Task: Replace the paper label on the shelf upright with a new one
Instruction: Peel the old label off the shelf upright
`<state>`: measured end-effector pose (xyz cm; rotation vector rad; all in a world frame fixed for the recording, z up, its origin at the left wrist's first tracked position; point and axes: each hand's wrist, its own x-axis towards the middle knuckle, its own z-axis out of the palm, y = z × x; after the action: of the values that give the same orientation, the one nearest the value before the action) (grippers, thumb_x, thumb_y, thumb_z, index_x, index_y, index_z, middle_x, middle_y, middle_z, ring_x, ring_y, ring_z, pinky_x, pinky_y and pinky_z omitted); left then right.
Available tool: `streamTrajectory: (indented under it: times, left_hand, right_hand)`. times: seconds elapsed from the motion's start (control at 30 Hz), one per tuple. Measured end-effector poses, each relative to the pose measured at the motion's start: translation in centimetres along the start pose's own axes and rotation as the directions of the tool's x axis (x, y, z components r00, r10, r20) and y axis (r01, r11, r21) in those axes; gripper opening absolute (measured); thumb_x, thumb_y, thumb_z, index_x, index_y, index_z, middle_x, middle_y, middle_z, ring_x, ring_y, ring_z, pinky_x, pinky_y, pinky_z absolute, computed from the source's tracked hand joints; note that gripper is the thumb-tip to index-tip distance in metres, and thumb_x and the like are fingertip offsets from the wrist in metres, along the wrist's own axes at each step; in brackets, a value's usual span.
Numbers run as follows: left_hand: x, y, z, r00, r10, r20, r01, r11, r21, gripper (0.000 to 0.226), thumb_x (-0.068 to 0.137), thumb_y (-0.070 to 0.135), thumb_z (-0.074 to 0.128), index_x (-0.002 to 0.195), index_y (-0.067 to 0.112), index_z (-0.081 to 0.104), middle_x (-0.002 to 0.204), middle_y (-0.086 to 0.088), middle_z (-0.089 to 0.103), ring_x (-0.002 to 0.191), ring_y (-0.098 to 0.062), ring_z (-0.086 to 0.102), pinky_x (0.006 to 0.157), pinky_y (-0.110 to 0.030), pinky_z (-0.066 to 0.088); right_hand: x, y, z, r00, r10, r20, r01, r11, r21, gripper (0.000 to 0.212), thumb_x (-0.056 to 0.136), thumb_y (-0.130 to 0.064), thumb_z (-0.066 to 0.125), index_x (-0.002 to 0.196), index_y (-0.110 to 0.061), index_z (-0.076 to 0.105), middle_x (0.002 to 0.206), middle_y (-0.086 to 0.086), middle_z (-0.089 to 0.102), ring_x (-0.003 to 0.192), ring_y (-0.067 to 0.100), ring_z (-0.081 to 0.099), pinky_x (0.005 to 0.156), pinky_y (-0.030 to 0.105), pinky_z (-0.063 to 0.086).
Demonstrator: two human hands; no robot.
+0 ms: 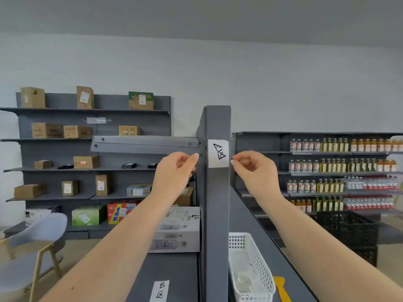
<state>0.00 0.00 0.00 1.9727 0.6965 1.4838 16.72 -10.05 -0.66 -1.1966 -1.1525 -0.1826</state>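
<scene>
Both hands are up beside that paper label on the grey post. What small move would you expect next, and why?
Probably the right hand pinches the nearest edge of the A label to start peeling it. The label is on the upright, both hands flank it with fingers curled, neither visibly holding it, and a B label lies on the shelf below.

Bare, sleeveless forearms [122, 243], ringless fingers [194, 156]

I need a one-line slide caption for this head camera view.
Both hands, left and right, reach to the edges of the paper label on the grey shelf upright.
</scene>
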Motion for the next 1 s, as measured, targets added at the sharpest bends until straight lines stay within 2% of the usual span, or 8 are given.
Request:
streamTrajectory:
  times: [0.13,0.3,0.43,0.5,0.67,0.73,0.87,1.0]
  left_hand:
    - [2.6,-0.8,1.0,0.999,0.016,0.030,-0.015,0.998,-0.053,0.017,0.088,0.042,0.062,0.080,0.027,0.066,0.074,0.007,0.072,0.068,-0.010,0.070,0.074,-0.039,0.061]
    - [3.9,-1.5,2.3,0.999,0.042,-0.026,-0.044,0.997,-0.058,0.013,0.088,0.038,0.064,0.076,0.032,0.065,0.065,0.008,0.072,0.055,-0.010,0.069,0.067,-0.038,0.062]
    - [4.4,-1.6,2.3,0.997,0.060,-0.048,-0.061,0.998,-0.033,0.009,0.084,0.040,0.068,0.077,0.034,0.067,0.061,0.009,0.071,0.047,-0.005,0.066,0.056,-0.026,0.060]
    - [4.3,-1.5,2.5,0.995,0.065,-0.071,-0.066,0.998,-0.011,0.010,0.082,0.041,0.070,0.079,0.032,0.068,0.060,0.008,0.071,0.045,-0.004,0.065,0.052,-0.021,0.056]
    - [4.0,-1.5,2.8,0.990,0.069,-0.119,-0.064,0.997,0.047,0.012,0.080,0.044,0.070,0.074,0.037,0.063,0.059,0.009,0.070,0.046,-0.002,0.065,0.056,-0.025,0.058]
    - [4.0,-1.6,3.0,0.989,0.071,-0.129,-0.064,0.996,0.059,0.013,0.080,0.044,0.070,0.072,0.040,0.060,0.060,0.010,0.069,0.048,0.000,0.066,0.059,-0.027,0.060]
    - [3.9,-1.7,3.2,0.986,0.065,-0.155,-0.057,0.997,0.052,0.011,0.079,0.045,0.071,0.073,0.040,0.063,0.061,0.010,0.070,0.050,0.000,0.066,0.061,-0.031,0.061]
    - [3.9,-1.8,3.3,0.988,0.039,-0.148,-0.036,0.999,0.024,0.011,0.079,0.044,0.070,0.082,0.034,0.068,0.066,0.011,0.072,0.053,0.000,0.068,0.061,-0.031,0.061]
  right_hand:
    - [2.7,0.9,1.6,0.995,-0.049,-0.087,0.048,0.999,-0.010,0.016,0.082,-0.016,0.071,0.091,-0.029,0.072,0.076,-0.007,0.064,0.061,0.006,0.051,0.064,0.021,0.049]
    - [4.0,1.9,2.4,0.980,-0.167,-0.112,0.166,0.986,-0.023,0.033,0.083,-0.012,0.070,0.098,-0.041,0.067,0.088,-0.009,0.065,0.076,0.015,0.060,0.072,0.026,0.052]
    - [4.3,2.7,2.6,0.940,-0.328,-0.097,0.317,0.942,-0.112,0.022,0.085,-0.009,0.068,0.105,-0.018,0.073,0.090,0.004,0.071,0.081,0.020,0.064,0.072,0.026,0.054]
    - [4.4,3.0,2.4,0.921,-0.379,-0.084,0.365,0.919,-0.147,0.021,0.085,-0.009,0.068,0.105,-0.013,0.073,0.091,0.007,0.072,0.081,0.019,0.064,0.072,0.024,0.054]
    - [4.9,3.8,2.3,0.880,-0.467,-0.089,0.444,0.874,-0.198,0.016,0.084,-0.008,0.069,0.099,-0.011,0.074,0.089,-0.006,0.069,0.077,0.000,0.059,0.071,0.009,0.048]
    - [5.0,4.0,2.3,0.864,-0.494,-0.095,0.465,0.856,-0.228,0.015,0.084,-0.010,0.070,0.099,-0.011,0.075,0.090,-0.007,0.069,0.077,-0.004,0.058,0.073,0.012,0.049]
    - [5.1,4.2,2.3,0.848,-0.524,-0.082,0.490,0.832,-0.259,0.015,0.086,-0.014,0.069,0.100,-0.010,0.075,0.092,0.001,0.074,0.081,0.009,0.064,0.076,0.027,0.056]
    - [5.0,3.8,2.5,0.871,-0.482,-0.098,0.449,0.861,-0.239,0.014,0.086,-0.017,0.069,0.098,-0.012,0.074,0.092,-0.002,0.073,0.081,0.007,0.063,0.074,0.028,0.056]
